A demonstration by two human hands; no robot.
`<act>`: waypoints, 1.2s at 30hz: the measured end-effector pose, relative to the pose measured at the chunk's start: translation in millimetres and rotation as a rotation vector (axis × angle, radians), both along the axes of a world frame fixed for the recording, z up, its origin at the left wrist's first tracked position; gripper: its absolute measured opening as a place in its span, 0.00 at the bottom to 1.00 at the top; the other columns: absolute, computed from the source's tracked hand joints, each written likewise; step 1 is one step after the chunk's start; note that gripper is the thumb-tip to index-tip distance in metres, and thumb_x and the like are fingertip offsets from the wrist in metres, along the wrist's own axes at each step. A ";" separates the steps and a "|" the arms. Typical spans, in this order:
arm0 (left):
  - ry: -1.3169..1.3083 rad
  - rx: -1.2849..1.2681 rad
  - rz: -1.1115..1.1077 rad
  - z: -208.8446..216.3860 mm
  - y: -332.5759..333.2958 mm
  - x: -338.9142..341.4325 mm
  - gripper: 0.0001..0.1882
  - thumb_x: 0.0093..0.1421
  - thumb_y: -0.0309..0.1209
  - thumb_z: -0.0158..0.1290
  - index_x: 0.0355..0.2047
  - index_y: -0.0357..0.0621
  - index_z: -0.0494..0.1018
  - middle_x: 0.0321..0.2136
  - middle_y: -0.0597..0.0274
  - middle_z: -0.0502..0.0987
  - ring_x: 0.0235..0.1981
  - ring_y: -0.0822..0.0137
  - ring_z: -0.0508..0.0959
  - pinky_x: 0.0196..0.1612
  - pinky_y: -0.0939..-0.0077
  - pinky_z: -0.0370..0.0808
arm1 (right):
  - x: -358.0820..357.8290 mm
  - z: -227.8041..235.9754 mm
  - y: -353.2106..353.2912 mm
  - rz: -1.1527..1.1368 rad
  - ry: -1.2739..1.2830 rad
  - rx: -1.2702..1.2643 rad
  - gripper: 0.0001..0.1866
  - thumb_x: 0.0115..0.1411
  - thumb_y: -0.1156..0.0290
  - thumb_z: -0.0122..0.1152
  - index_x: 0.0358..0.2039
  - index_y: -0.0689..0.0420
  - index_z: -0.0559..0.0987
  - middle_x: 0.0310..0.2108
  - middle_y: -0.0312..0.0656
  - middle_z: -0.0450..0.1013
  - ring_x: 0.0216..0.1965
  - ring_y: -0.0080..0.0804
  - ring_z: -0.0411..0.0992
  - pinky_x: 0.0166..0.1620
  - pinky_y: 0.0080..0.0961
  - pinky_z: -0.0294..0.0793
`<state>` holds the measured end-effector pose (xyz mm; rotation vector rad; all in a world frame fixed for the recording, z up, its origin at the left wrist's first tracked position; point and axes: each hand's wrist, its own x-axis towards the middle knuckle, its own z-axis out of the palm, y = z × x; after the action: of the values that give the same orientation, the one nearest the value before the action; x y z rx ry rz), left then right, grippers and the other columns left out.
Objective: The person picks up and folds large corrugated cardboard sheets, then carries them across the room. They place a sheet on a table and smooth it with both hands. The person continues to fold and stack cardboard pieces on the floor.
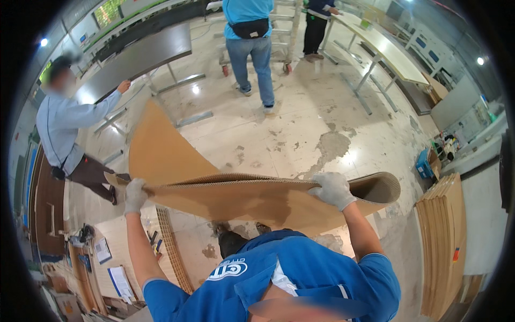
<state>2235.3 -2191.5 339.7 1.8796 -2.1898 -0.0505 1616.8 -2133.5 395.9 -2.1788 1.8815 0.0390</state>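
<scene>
A large sheet of brown corrugated cardboard [241, 199] hangs between my two gloved hands, in front of my body. My left hand [135, 195] grips its upper edge near the left end, fingers wrapped over the rim. Further right, my right hand [333, 190] holds the same edge, closed over it. Beyond the right hand the sheet bends round in a loop that shows its fluted edge. Another part of the cardboard rises to a tall point behind the left hand.
A person in light blue [72, 123] stands at the left beside a dark-topped table [142, 61]. Another walks near a wheeled rack [284, 37]. A long white table [381, 45] stands far right. Stacked panels [442, 241] lean at the right; a board stack with clipboards [120, 279] lies left.
</scene>
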 end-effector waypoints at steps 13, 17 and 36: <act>-0.156 0.019 0.062 59.9 -76.2 151.9 0.12 0.48 0.33 0.61 0.33 0.44 0.77 0.34 0.55 0.78 0.41 0.50 0.78 0.44 0.57 0.75 | 166.8 41.4 -85.0 -0.040 0.029 -0.246 0.15 0.47 0.63 0.71 0.33 0.58 0.80 0.30 0.53 0.77 0.34 0.54 0.75 0.36 0.44 0.72; -0.094 -0.007 0.205 75.7 -64.9 205.4 0.15 0.48 0.37 0.64 0.34 0.45 0.77 0.36 0.55 0.78 0.43 0.52 0.77 0.45 0.58 0.74 | 234.8 45.4 -105.8 0.008 -0.082 -0.265 0.13 0.49 0.65 0.70 0.33 0.58 0.80 0.30 0.51 0.77 0.34 0.51 0.76 0.36 0.42 0.72; -0.039 0.139 0.521 11.5 -34.2 347.0 0.17 0.47 0.43 0.66 0.33 0.48 0.78 0.39 0.57 0.79 0.43 0.51 0.78 0.44 0.58 0.76 | 365.9 -19.9 -208.1 0.227 0.003 -0.208 0.16 0.52 0.60 0.68 0.39 0.53 0.81 0.34 0.48 0.79 0.36 0.50 0.77 0.39 0.43 0.75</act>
<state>2582.3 -2225.7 351.2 2.4850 -1.6879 -0.0695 1982.7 -2341.6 375.9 -2.5230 1.6970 -0.1157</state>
